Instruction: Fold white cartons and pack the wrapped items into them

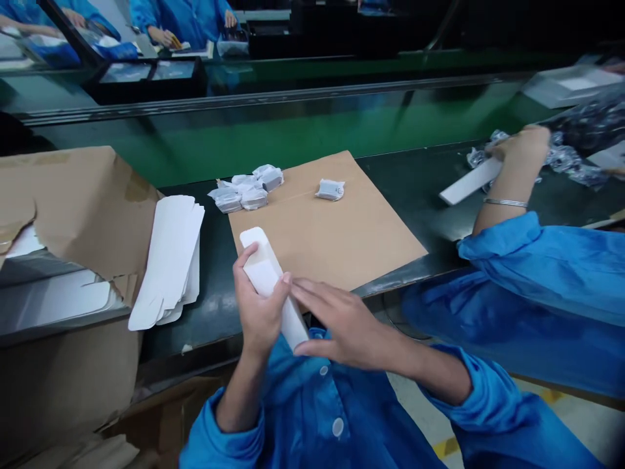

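Observation:
A long, narrow white carton (266, 273) slants in front of my chest, its upper flap standing up. My left hand (261, 303) wraps round it from the left, thumb on the near side and fingers at the outer wall. My right hand (342, 319) lies along its right side, fingers stretched towards the left thumb and the thumb touching the lower end. Beyond the carton, one small plastic-wrapped item (331, 189) rests on a brown cardboard sheet (327, 241). A cluster of similar wrapped items (247, 189) sits at the sheet's far left corner.
Flat white cartons (168, 260) are stacked on the left beside a large torn cardboard box (78, 215). At right, a co-worker's hand (525, 150) holds another white carton (471, 181) near clear plastic-wrapped parts. A conveyor with a green side (293, 133) runs behind the bench.

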{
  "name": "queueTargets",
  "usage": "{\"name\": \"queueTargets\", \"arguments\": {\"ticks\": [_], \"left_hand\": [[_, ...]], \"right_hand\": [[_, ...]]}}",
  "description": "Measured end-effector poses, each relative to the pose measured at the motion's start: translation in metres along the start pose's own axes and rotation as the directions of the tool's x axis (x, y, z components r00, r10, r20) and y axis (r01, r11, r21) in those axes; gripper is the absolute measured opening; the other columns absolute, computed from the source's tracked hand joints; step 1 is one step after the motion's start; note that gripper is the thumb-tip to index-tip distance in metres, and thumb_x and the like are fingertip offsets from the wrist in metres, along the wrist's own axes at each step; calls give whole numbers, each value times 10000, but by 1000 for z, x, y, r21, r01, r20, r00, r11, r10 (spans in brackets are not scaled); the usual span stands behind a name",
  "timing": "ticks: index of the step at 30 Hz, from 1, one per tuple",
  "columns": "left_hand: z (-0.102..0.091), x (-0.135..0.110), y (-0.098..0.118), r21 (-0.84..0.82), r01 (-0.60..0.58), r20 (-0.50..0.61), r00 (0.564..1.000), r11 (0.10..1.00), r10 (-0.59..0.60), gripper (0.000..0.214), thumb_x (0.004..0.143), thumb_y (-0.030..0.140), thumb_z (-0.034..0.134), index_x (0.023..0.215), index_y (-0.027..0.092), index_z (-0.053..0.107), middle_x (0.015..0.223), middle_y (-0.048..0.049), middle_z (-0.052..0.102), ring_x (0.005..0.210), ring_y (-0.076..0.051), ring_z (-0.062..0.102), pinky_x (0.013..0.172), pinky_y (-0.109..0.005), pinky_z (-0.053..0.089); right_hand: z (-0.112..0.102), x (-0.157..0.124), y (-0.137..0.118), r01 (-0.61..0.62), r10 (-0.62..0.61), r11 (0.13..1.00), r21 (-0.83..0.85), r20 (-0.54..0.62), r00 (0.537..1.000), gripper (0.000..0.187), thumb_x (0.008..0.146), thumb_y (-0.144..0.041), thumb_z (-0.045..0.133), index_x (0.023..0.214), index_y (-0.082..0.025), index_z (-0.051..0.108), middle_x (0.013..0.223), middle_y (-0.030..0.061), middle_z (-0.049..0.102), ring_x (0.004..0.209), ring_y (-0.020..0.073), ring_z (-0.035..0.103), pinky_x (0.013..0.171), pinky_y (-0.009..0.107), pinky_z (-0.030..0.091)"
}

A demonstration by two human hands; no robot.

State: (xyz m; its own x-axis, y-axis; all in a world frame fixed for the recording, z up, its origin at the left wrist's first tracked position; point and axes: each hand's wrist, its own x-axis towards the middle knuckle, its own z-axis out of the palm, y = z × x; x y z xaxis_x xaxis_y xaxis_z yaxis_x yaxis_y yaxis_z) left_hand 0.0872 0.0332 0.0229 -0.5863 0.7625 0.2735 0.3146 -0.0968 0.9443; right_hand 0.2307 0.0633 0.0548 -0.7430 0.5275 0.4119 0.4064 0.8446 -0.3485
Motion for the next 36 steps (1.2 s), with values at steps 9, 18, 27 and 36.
{"name": "queueTargets", "arguments": {"ticks": [9, 18, 27, 36], "left_hand": [[-17, 1, 10, 119, -150, 274, 955, 982, 113, 332, 743, 297, 695, 1037, 223, 559, 979, -15, 619, 860, -177, 620, 725, -285, 498], [-15, 3, 6, 215, -237, 347, 926, 948, 152, 423, 757, 314, 679, 1096, 212, 446, 992, -38, 566, 796, -172, 618, 639, -282, 488], [-12, -7, -2, 89, -208, 276, 945, 974, 177, 972, 773, 327, 722, 1478, 254, 56, 1187, -122, 552, 1004, -239, 639, 792, -369, 557], [-24, -2, 2, 164, -382, 353, 884, 910, 307, 612, 813, 252, 672, 1347, 222, 373, 1228, -109, 542, 1120, -232, 604, 916, -385, 538]], "right_hand": [[-32, 38, 35, -261, 285, 659, 705, 87, 955, 314, 918, -369, 587, 1156, -183, 674, 796, 5, 657, 681, 96, 585, 642, 222, 484], [-16, 55, 33, -411, 335, 275, 869, 314, 888, 300, 799, -426, 725, 830, -138, 649, 768, -1, 625, 708, 95, 563, 648, 215, 460], [-15, 47, 25, -347, 295, 405, 846, 239, 925, 168, 817, -274, 714, 919, -141, 704, 944, 47, 677, 825, 127, 611, 716, 252, 484], [-4, 30, 13, -44, 102, 783, 621, -58, 993, 243, 902, -246, 615, 1134, -183, 652, 1178, 82, 653, 1148, 169, 582, 1014, 361, 481]]}}
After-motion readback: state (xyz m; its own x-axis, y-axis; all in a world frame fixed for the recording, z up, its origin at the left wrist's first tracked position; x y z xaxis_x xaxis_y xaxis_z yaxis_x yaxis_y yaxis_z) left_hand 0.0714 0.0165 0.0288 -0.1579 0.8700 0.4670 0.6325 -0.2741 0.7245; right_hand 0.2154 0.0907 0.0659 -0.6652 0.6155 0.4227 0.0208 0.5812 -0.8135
